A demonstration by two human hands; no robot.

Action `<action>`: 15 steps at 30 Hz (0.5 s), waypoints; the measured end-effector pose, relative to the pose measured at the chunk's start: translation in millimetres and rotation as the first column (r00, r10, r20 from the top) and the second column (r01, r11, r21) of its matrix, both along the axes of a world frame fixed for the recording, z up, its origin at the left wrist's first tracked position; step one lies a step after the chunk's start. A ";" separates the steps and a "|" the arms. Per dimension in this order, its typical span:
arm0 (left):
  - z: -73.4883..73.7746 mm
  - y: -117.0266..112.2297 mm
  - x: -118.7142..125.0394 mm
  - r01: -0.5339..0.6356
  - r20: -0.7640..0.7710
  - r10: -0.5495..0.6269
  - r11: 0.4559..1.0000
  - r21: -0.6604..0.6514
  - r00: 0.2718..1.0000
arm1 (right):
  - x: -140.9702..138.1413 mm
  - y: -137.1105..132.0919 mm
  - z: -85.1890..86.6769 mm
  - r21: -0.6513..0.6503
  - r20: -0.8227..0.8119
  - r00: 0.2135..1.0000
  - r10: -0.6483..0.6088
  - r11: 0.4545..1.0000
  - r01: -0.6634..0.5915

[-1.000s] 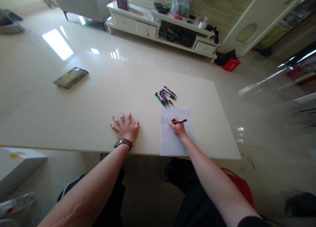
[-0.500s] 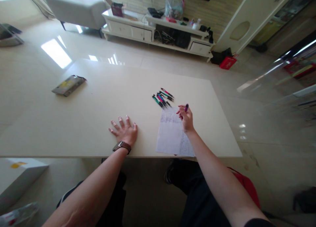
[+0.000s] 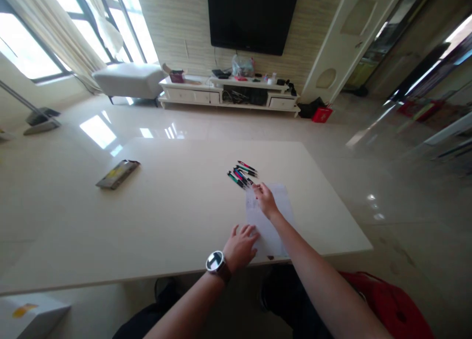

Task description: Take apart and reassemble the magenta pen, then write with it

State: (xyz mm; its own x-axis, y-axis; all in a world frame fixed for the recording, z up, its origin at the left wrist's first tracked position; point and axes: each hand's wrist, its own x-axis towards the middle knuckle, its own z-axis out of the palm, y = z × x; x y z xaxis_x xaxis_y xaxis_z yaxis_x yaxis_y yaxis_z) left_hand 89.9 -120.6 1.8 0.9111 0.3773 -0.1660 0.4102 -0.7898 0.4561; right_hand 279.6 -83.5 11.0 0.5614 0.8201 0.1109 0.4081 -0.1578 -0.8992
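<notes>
A white sheet of paper (image 3: pixel 273 231) lies near the table's front edge, with faint blurred writing at its upper left. My left hand (image 3: pixel 241 245) rests palm down with fingers spread, its fingertips on the sheet's lower left edge. Over the upper part of the paper, my right hand (image 3: pixel 264 200) has its fingers closed in a pinch. The pen it grips is mostly hidden by the fingers. Just beyond that hand, several pens (image 3: pixel 241 175) with coloured barrels lie in a loose cluster on the table.
On the left of the white table (image 3: pixel 165 221) lies a flat packet (image 3: pixel 118 174). Farther off stand a TV cabinet (image 3: pixel 191 94), a grey bench (image 3: pixel 129 80) and a red bag (image 3: pixel 322 114). A white box (image 3: pixel 35 314) sits below the table at lower left.
My left hand has moved right, from bare table to the paper's edge. My right hand has shifted toward the pens, its pen less visible. The view has tilted up, showing the television and windows.
</notes>
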 end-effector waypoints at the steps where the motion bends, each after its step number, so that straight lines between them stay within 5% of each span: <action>1: -2.5 -2.1 6.3 0.009 0.005 -0.009 1.000 -0.003 1.000 | -1.9 0.0 -3.1 -0.040 0.099 0.995 0.020 0.999 -0.016; 8: 3.5 -18.0 17.1 0.052 0.068 -0.050 0.998 -0.031 0.996 | -11.7 28.4 -6.4 -0.308 0.531 0.819 0.219 0.950 -0.055; 15: 24.3 -16.7 -5.2 0.048 0.094 -0.046 0.999 -0.020 0.995 | -22.6 90.5 -17.0 -0.456 0.619 0.705 0.347 0.889 -0.037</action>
